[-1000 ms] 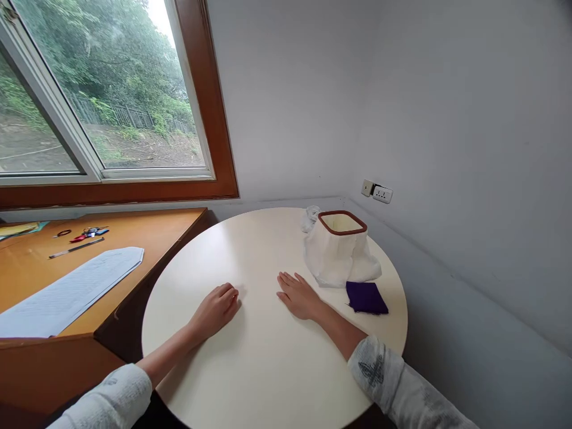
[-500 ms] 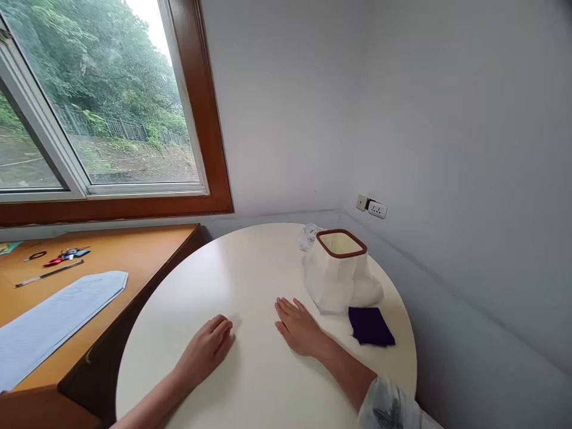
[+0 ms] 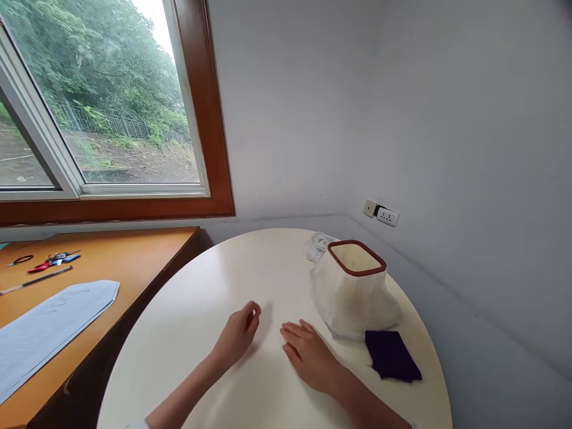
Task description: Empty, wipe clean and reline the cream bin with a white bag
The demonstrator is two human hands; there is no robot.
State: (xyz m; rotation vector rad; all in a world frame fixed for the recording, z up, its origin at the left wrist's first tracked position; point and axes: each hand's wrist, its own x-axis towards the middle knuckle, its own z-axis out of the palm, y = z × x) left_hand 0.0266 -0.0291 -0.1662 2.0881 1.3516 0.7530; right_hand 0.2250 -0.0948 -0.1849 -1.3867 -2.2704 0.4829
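My left hand (image 3: 236, 335) is raised a little over the white round table (image 3: 179, 333), its fingers curled in toward the thumb, and I see nothing in them. To its right, my right hand (image 3: 310, 354) is held low with the fingers stretched out and the palm down, holding nothing. Closest to the right hand is a white bag-lined bin (image 3: 357, 298) with a brown square rim. A folded dark purple cloth (image 3: 392, 356) with a frayed edge lies in front of the bin. Behind the bin is a crumpled clear plastic wrapper (image 3: 317, 245).
On the left stands an orange-brown desk (image 3: 147, 250) with paper sheets (image 3: 62, 322), a pen (image 3: 38, 280), red and blue small items (image 3: 53, 261) and a black ring (image 3: 21, 260). A wall socket (image 3: 386, 216) sits beyond the table, and a window (image 3: 129, 107) is at the left.
My left hand has moved right and lifted, coming closer to the right hand. The right hand stays outstretched near the bin. The whole view has shifted slightly.
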